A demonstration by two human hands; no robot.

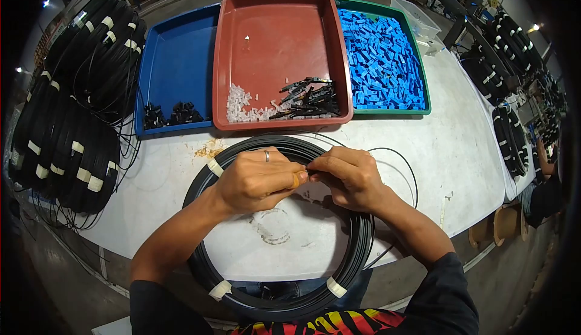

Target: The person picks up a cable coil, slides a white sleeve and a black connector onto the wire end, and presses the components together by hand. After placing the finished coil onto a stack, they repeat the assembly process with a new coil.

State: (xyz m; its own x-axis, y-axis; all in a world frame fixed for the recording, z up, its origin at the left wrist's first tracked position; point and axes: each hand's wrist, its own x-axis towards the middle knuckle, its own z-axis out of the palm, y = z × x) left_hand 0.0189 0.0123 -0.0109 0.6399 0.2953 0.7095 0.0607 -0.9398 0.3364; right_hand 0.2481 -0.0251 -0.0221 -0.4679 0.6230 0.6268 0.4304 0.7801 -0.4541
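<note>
My left hand [260, 179] and my right hand [350, 175] meet fingertip to fingertip over the far part of a coil of black cable [361, 244]. Both are closed in a pinch; a small dark piece shows between the fingertips, too covered to name. A ring and a tan band are on fingers of my left hand. White tape [336, 286] binds the coil in several places, and its near side overhangs the table's front edge. A loose loop of thin black cable [416, 181] curves out to the right of my right hand.
On the white table [448, 147] stand a blue tray [181, 51] with black parts, a red tray [278, 39] with clear pieces and black parts, and a green tray [427, 87] full of blue pieces. Taped cable coils [66, 147] stack at left; more [508, 135] stand at right.
</note>
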